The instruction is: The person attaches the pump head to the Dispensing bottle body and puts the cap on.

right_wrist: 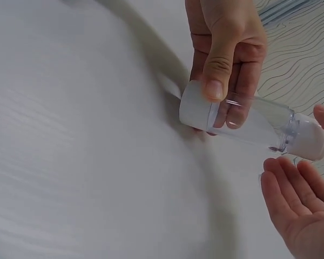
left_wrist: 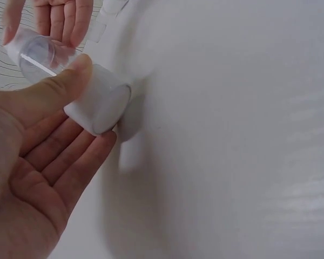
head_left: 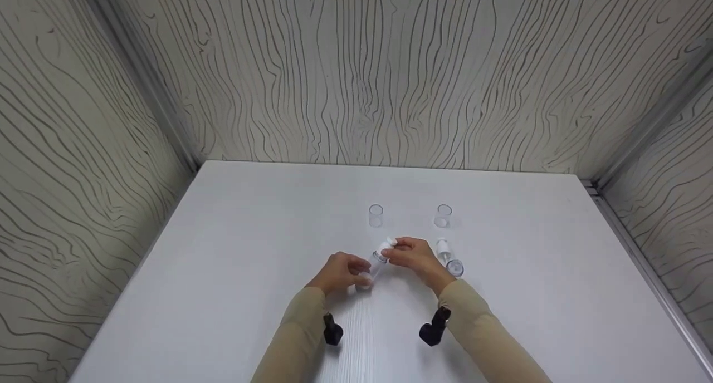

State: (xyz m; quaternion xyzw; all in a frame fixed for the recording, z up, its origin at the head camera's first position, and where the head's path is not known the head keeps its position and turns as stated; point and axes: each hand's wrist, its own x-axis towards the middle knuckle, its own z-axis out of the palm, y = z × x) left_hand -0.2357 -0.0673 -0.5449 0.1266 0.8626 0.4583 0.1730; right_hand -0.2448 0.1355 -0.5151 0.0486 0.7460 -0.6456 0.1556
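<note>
- Sleeves (head_left: pixel 295 333) are framing our work
- Left hand (head_left: pixel 342 271) is gripping the bottle (right_wrist: pixel 262 123), right hand (head_left: pixel 415 258) is pinching its pump (right_wrist: pixel 308 140)
- We're probably twisting; next move's likely needing a steady bottle

White table (head_left: pixel 250 216), clear cup (head_left: pixel 376 217), second clear cup (head_left: pixel 443 216) (both upright), white pump (head_left: pixel 443 246), clear round piece (head_left: pixel 455 268) nearby

White table (head_left: pixel 250 227), wood-grain patterned walls (head_left: pixel 362 82), grey metal corner rails (head_left: pixel 146 77)

Glossy, clear plastic-looking bottle (right_wrist: pixel 259 124), smooth low-sheen tabletop (head_left: pixel 267 216) and matt cloth sleeves (head_left: pixel 298 327)
</note>
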